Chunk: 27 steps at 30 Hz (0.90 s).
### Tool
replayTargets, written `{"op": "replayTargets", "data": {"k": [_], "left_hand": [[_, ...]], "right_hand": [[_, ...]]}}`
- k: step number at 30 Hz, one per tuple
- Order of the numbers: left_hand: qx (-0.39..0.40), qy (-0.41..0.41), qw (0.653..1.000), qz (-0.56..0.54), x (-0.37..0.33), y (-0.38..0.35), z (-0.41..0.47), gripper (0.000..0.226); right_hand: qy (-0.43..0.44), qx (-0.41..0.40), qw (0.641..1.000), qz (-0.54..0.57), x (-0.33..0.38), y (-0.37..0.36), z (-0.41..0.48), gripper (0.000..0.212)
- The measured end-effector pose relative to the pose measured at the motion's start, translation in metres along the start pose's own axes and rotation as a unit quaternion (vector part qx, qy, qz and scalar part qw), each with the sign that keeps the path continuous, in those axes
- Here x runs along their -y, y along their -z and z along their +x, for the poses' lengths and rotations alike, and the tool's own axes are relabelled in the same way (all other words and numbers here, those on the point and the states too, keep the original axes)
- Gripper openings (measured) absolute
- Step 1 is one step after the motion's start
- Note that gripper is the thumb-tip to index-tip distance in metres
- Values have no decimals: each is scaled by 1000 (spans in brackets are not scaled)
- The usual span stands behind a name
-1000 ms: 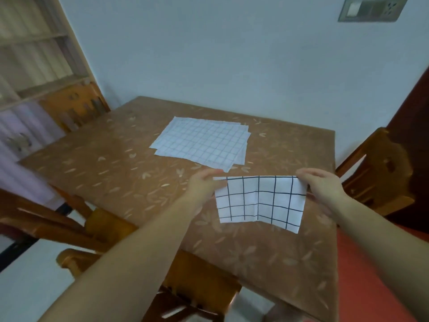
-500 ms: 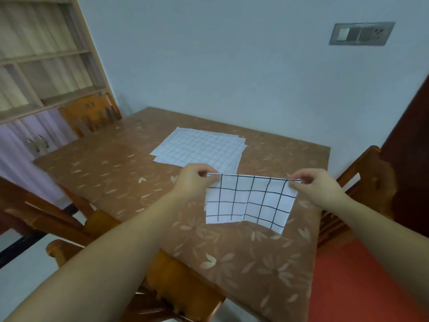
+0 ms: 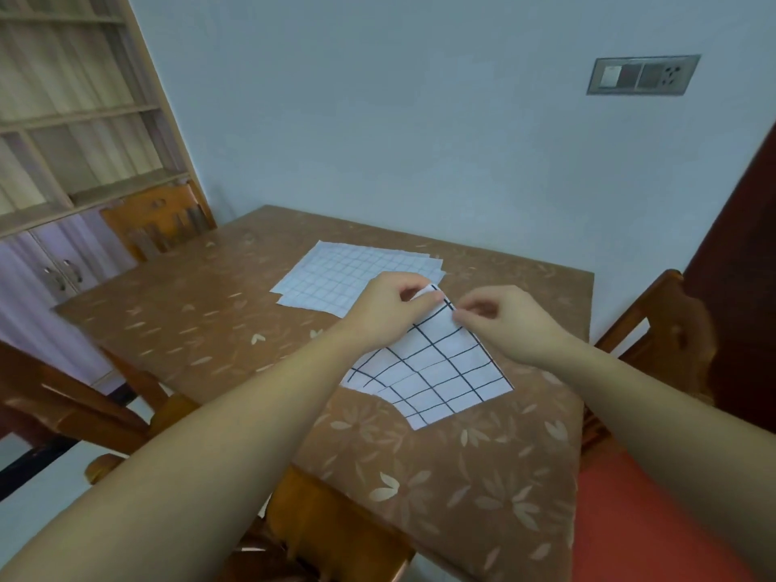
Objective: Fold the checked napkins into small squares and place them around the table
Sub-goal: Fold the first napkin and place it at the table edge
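Two hands meet at frame centre: left hand (image 3: pixel 388 312) and right hand (image 3: pixel 504 325) each pinch the top of one checked napkin (image 3: pixel 436 371) (bold grid) over the counter (image 3: pixel 210 321); the napkin stack (image 3: pixel 336 279) lies just behind.

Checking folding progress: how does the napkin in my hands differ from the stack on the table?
The held napkin is bowed, its top pinched by the left hand and right hand; the stack lies flat, untouched. The held napkin's grid looks dark and bold; the stack's looks faint. Both are white and checked.
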<state>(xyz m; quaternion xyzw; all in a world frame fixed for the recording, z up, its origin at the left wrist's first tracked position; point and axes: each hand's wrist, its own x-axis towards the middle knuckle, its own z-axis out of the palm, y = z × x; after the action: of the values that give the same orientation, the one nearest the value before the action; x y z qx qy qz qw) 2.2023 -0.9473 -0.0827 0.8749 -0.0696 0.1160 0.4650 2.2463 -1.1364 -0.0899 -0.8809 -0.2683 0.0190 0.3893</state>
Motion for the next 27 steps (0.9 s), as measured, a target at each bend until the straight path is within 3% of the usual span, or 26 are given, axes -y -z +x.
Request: {"op": "replayTargets", "data": {"k": [6, 10, 17, 20, 23, 25, 27], "left_hand": [[-60, -20, 998, 28, 10, 17, -1, 36], [-119, -8, 993, 18, 24, 34, -2, 31], [-152, 21, 988, -14, 44, 57, -1, 43], [-176, 41, 983, -17, 44, 63, -1, 41], [-183, 79, 979, -51, 46, 67, -3, 34], [-161, 105, 979, -62, 50, 70, -5, 28], [-127, 140, 977, -97, 54, 73, -8, 19]], "right_hand": [[18, -54, 996, 67, 34, -26, 14, 24], [30, 2, 1000, -2, 25, -35, 10, 35], [-73, 71, 992, -73, -24, -37, -8, 42], [-116, 57, 992, 12, -31, -32, -12, 33], [-171, -37, 961, 213, -28, -26, -7, 12], [-190, -89, 923, 321, -23, -20, 0, 15], [-183, -119, 920, 326, -17, -14, 5, 19]]}}
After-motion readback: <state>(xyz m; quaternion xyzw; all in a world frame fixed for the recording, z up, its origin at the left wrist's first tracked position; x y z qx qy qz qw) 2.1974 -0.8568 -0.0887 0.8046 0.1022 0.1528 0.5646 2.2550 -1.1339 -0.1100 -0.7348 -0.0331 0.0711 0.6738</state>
